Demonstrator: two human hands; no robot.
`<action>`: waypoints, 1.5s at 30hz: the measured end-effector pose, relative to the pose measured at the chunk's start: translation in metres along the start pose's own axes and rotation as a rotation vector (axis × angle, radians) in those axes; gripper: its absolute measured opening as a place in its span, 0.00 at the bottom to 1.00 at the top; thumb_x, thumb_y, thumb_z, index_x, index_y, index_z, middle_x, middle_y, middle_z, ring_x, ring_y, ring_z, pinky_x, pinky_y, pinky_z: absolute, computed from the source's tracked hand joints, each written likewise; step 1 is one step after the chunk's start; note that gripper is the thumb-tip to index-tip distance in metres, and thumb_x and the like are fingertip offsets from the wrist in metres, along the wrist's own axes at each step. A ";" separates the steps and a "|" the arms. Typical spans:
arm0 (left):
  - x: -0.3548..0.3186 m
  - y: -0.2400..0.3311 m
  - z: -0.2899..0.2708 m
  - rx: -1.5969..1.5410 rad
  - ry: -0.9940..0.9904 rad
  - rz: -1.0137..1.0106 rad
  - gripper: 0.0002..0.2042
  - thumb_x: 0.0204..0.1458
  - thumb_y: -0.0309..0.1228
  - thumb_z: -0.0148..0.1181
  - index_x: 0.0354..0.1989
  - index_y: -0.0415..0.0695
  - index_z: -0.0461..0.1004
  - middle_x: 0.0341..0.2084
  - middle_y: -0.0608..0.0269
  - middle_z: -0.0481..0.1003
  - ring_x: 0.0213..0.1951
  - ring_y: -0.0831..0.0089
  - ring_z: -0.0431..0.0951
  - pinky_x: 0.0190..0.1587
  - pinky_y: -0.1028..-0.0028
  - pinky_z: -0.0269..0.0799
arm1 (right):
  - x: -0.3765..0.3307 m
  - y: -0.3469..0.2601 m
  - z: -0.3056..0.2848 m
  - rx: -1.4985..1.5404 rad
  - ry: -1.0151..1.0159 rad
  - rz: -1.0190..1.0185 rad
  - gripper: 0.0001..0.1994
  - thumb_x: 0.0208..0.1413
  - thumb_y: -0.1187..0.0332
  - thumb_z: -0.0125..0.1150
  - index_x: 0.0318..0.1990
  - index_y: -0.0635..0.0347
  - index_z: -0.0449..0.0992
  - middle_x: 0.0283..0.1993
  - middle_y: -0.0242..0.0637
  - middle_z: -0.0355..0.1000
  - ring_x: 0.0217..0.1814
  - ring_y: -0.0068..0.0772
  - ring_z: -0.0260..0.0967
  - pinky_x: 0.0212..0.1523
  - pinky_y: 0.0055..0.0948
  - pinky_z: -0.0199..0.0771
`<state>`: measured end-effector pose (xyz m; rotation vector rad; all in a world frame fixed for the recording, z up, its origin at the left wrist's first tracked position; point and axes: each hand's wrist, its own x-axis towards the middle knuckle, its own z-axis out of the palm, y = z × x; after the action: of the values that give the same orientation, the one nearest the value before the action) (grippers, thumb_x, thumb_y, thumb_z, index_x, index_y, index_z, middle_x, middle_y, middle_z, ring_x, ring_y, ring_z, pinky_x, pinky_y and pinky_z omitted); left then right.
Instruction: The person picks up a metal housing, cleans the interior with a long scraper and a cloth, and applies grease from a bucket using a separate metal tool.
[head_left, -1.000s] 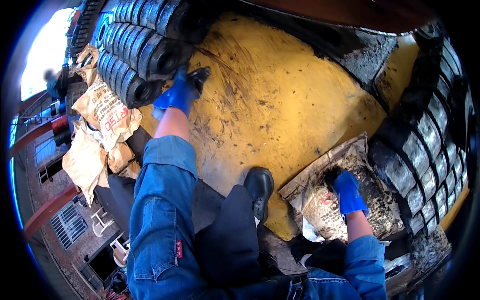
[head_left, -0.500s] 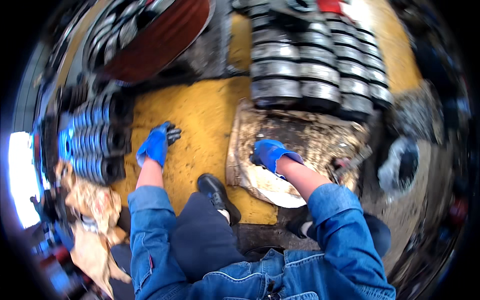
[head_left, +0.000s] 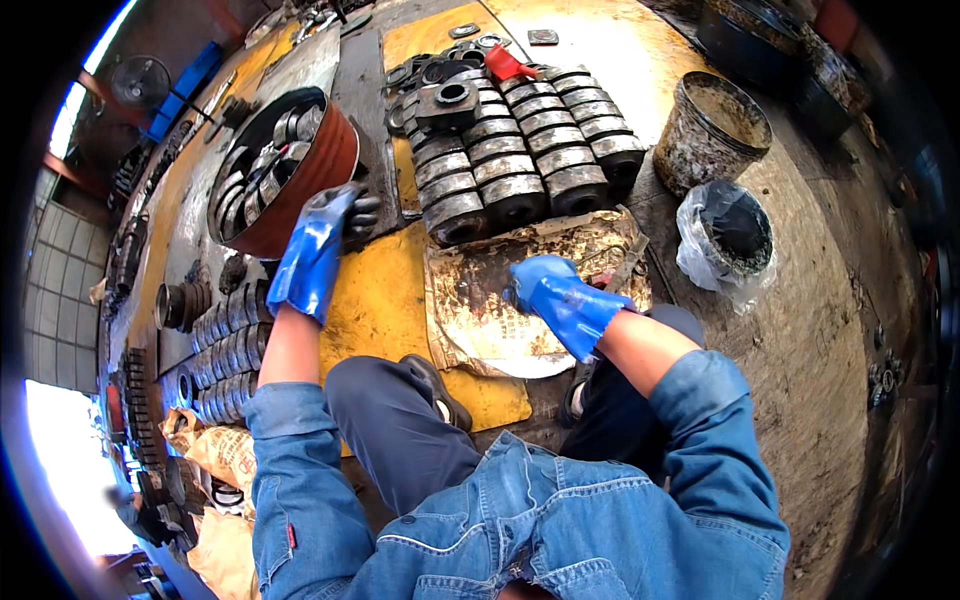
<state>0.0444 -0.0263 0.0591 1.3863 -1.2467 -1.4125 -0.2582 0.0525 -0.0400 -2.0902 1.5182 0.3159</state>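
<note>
L hand (head_left: pixel 330 225) has been moved fwd from beside the dark stacked rings (head_left: pixel 228 340), over the yellow floor (head_left: pixel 385 300), to nr the red-brown tub (head_left: pixel 330 150); contact can't be told. View's been swung R & up: tub, cut off 0.5 s ago, is now shown w/ its metal parts (head_left: pixel 270 170); grimy bucket (head_left: pixel 685 150) & fan (head_left: pixel 140 82) brought into view.
</note>
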 end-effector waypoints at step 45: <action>0.235 -0.192 0.291 0.842 -0.150 0.388 0.21 0.46 0.38 0.65 0.50 0.47 0.78 0.41 0.51 0.80 0.43 0.57 0.81 0.48 0.65 0.77 | 0.266 0.283 0.129 2.810 0.376 0.768 0.14 0.48 0.69 0.73 0.21 0.48 0.70 0.19 0.25 0.68 0.16 0.23 0.63 0.13 0.25 0.56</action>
<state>-0.2480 -0.1780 -0.2018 1.4372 -2.2232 -0.7373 -0.4163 -0.1560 -0.3543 0.6913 0.9138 -1.2491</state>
